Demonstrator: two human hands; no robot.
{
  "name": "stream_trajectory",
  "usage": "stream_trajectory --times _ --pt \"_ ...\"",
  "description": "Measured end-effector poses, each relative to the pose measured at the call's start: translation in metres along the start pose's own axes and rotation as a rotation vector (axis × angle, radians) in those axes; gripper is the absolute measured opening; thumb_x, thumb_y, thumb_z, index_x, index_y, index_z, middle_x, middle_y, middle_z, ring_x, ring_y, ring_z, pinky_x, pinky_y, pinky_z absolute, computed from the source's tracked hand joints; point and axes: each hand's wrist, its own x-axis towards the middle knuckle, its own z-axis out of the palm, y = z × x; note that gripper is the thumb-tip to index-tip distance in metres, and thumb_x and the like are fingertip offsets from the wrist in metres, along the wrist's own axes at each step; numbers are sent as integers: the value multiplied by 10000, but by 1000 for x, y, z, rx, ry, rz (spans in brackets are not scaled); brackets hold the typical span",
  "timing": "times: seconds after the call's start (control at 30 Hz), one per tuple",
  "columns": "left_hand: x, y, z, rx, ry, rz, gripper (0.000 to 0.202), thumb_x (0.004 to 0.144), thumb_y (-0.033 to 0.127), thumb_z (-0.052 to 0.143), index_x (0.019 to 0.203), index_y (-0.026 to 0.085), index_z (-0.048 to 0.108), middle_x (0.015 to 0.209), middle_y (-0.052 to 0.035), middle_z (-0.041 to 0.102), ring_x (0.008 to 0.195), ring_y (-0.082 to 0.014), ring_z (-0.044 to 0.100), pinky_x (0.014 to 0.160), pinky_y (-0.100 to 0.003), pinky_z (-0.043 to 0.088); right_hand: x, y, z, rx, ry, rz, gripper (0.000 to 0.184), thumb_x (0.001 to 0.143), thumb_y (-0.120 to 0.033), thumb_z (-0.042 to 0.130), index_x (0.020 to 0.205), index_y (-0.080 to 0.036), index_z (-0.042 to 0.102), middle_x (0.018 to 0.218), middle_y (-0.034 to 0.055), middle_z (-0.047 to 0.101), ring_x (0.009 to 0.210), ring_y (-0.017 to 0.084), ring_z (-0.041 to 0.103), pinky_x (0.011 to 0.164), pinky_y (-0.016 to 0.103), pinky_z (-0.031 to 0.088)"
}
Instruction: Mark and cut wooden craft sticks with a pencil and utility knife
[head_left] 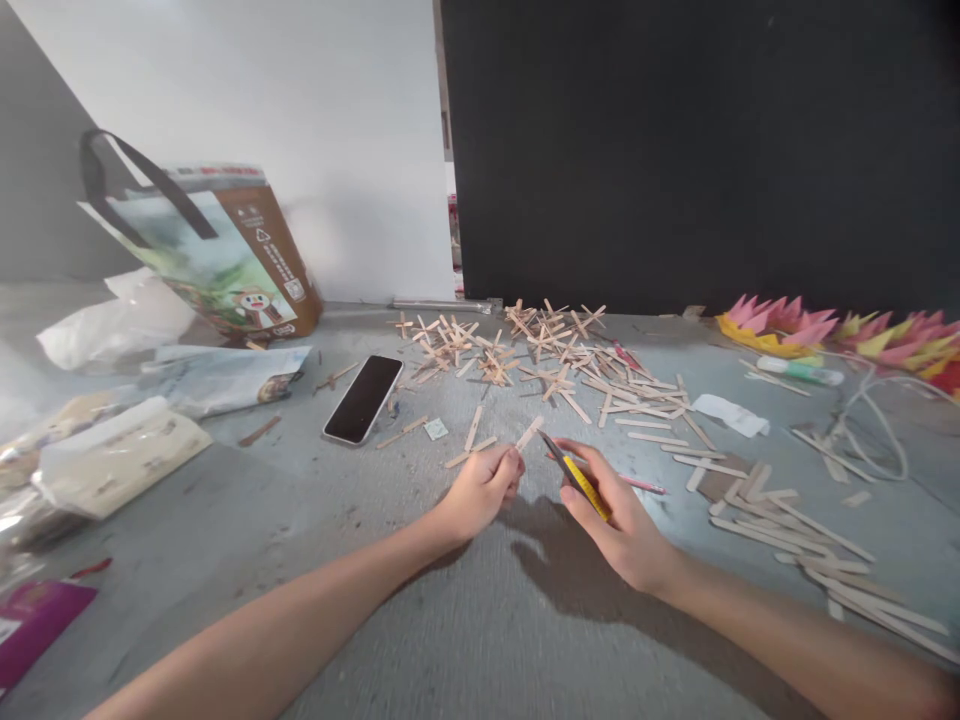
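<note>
My left hand (484, 487) pinches a short wooden craft stick (529, 434) that points up and to the right. My right hand (611, 510) grips a yellow-handled cutter (579, 478) whose dark tip sits just beside the stick's end. Both hands hover low over the grey floor (465, 620). Beyond them lies a heap of glued stick crosses (517, 345). Loose plain sticks (795, 530) are scattered to the right of my right hand.
A black phone (363, 398) lies face up left of the sticks. A printed paper bag (225, 255) and plastic packets (112, 450) crowd the left. Pink and yellow paper flowers (840, 335), a glue tube (799, 371) and a white cord (874, 425) lie at the right. A black panel (697, 150) stands behind.
</note>
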Motion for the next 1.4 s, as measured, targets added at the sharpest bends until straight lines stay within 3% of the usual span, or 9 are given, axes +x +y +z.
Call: stream_trajectory --times 0.13,0.23,0.43,0.67,0.97,1.2,1.4 --pt "-1 2 1 -16 5 6 558 984 749 464 832 212 477 631 86 328 519 -82 267 482 -216 209 0 4 -2 232 -129 145 441 1110 -554 456 1430 -253 421 834 -20 570 615 142 544 502 243 436" --pt "-1 2 2 -8 26 14 514 1011 706 443 862 216 478 623 95 318 515 -86 257 481 -213 217 -2 7 -2 313 -186 193 432 1105 -582 453 1374 -244 426 895 7 646 628 146 606 492 243 440" --pt "-2 -6 -1 122 13 63 472 1082 609 359 877 211 510 605 85 349 506 -99 285 485 -222 263 -2 6 -5 242 -243 248 511 1094 -609 442 1424 -219 428 786 -37 654 413 93 474 417 232 310" --pt "-4 -5 -3 325 17 136 437 1118 510 307 884 210 521 608 64 408 533 -121 376 534 -250 324 -3 10 -5 204 -228 216 448 1119 -555 433 1429 -236 485 781 -25 672 425 90 464 419 224 335" --pt "-8 -1 -4 567 91 231 344 1131 363 316 940 198 551 756 13 566 705 -143 526 718 -282 415 -3 11 -2 192 -201 228 496 1115 -574 441 1439 -220 565 783 -15 679 391 76 457 387 224 336" --pt "-5 -5 -4 611 90 168 356 1114 391 338 855 210 502 738 5 542 690 -157 496 676 -303 372 5 8 -12 194 -281 315 589 1102 -586 470 1530 -187 533 779 -18 691 350 70 490 348 204 344" --pt "-4 -4 -4 510 43 176 405 1122 412 291 842 208 501 710 18 493 667 -148 460 676 -295 379 13 10 -23 293 -370 349 589 1083 -577 516 1526 -190 539 731 -32 678 320 61 493 309 162 299"
